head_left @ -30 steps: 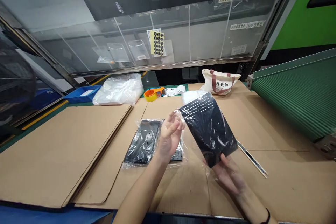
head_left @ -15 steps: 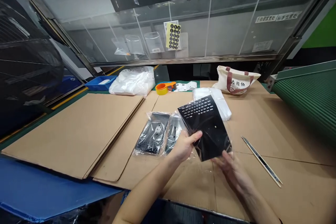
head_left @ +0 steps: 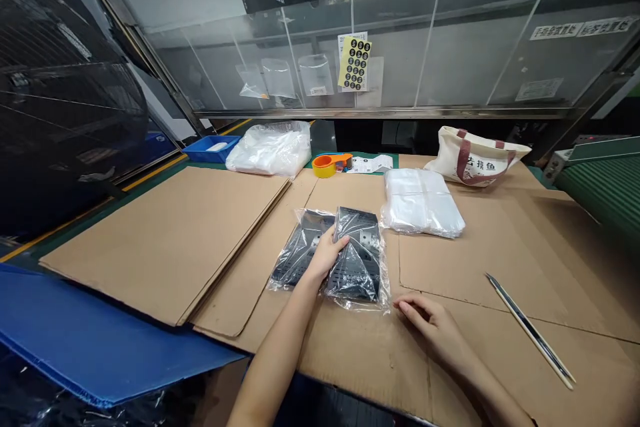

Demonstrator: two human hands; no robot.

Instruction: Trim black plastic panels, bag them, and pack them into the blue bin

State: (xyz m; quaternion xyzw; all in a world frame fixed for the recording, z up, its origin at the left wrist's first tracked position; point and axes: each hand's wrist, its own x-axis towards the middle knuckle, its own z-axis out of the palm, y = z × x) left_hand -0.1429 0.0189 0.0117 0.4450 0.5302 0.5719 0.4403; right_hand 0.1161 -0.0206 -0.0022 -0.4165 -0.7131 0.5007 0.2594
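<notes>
The left hand (head_left: 326, 255) has brought the bagged black piece (head_left: 357, 263) down by another bag (head_left: 295, 257), holding its side tight; whether the right hand (head_left: 434, 325) pinches anything is hard to see.

Left hand (head_left: 327, 255) and right hand (head_left: 431, 320) are bare, forearms (head_left: 287, 340) sleeveless (dark band (head_left: 535, 421), right forearm).

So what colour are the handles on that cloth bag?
Dark reddish-brown handles, showing best in the head view.
</notes>
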